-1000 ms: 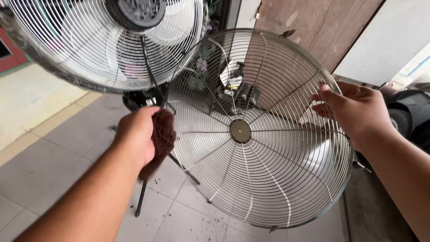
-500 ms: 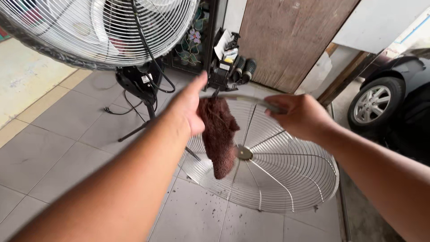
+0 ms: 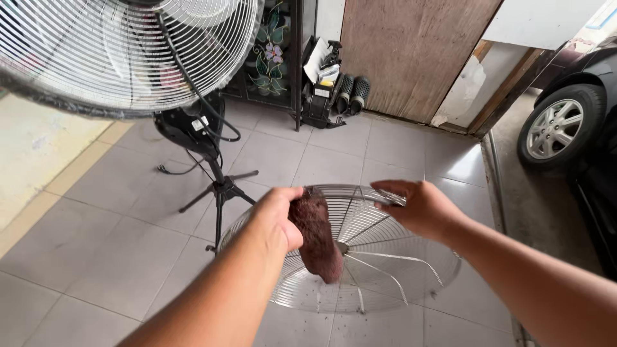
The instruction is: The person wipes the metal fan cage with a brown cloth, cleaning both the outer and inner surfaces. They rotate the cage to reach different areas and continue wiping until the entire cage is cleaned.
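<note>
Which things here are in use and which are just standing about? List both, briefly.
In use:
left hand gripping brown cloth
right hand holding wire fan guard by its rim

Standing about:
standing fan on its tripod
car wheel
spray bottle and clutter by the board

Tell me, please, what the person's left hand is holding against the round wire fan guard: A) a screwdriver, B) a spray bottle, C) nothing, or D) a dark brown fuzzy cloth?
D: the left hand grips a dark brown fuzzy cloth that hangs over the wire fan guard, while the right hand holds the guard's rim.
</note>
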